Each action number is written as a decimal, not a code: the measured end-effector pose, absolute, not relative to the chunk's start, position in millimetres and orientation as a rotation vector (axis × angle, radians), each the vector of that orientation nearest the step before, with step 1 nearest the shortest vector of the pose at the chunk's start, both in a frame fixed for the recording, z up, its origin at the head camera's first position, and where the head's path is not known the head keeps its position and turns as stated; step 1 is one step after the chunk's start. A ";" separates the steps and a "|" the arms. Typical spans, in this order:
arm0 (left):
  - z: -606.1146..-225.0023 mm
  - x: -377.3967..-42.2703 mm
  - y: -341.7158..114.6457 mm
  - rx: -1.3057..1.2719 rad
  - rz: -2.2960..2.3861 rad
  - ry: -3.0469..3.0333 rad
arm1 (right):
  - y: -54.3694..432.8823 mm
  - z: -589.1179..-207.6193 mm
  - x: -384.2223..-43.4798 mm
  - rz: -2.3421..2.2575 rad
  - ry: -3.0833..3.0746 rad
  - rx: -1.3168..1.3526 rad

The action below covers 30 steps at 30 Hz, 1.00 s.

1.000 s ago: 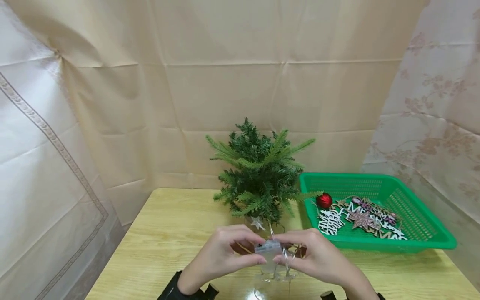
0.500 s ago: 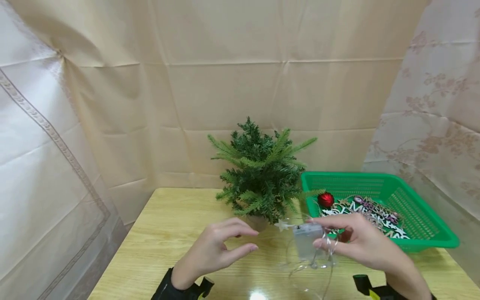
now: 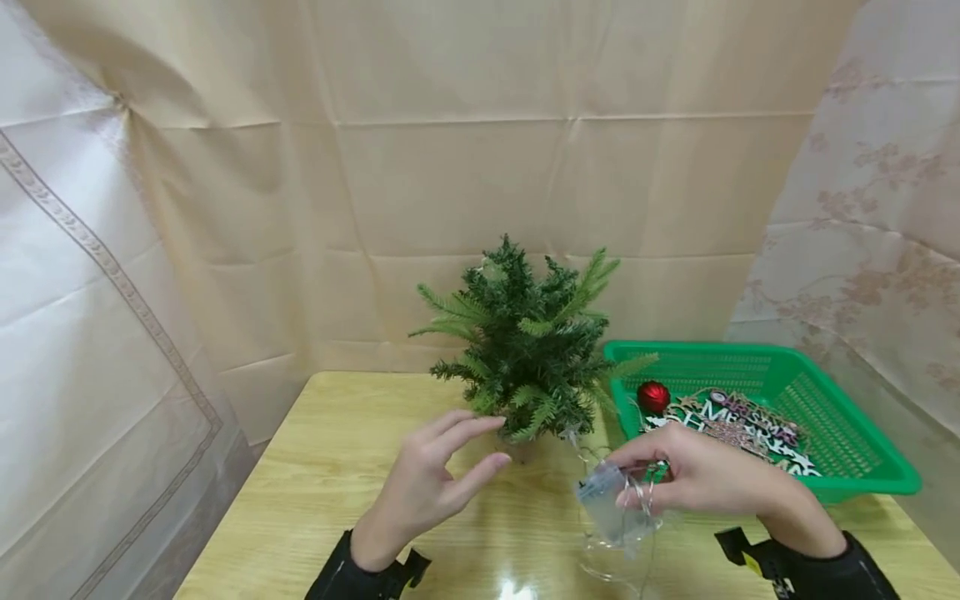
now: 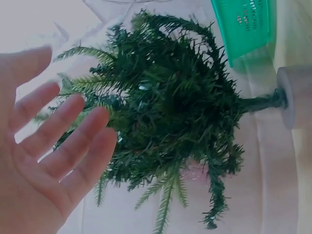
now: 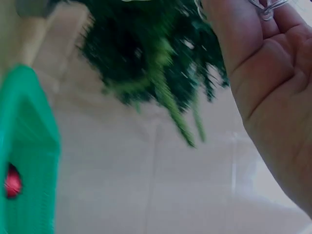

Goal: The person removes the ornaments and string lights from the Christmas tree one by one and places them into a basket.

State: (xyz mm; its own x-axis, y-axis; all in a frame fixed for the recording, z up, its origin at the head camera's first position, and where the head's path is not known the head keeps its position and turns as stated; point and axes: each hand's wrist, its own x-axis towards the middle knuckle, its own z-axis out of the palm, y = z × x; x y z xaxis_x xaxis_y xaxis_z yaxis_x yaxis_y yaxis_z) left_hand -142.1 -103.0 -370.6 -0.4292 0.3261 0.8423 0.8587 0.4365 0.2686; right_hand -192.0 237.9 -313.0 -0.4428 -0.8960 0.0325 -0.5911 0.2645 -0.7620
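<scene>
My right hand (image 3: pixel 705 471) pinches a translucent battery box (image 3: pixel 611 500) between thumb and fingers, over the table in front of the tree. Thin clear light-string wires (image 3: pixel 615 575) loop and dangle from it. To its left, my left hand (image 3: pixel 431 475) holds nothing, its fingers apart and slightly bent near the tree's lower left side. A small artificial Christmas tree (image 3: pixel 532 350) stands upright between the hands and the back cloth. In the left wrist view its greenery (image 4: pixel 170 97) lies beyond my spread fingers (image 4: pixel 73 126). The right wrist view cuts off the box.
A green plastic basket (image 3: pixel 862 458) stands at the right, beside the tree. It holds a red ball ornament (image 3: pixel 653 397) and several flat letter and star decorations (image 3: pixel 738 429). The wooden table (image 3: pixel 300 500) ends against a beige cloth (image 3: pixel 450 150) behind.
My left hand has let go of the battery box and moved left. My right hand has carried the box rightward, then tilted it. The tree's branches look slightly turned.
</scene>
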 end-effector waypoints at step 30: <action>-368.2 -142.5 -117.8 -0.882 -0.939 -2.030 | 302.0 -206.8 -218.0 -0.859 2.195 -1.279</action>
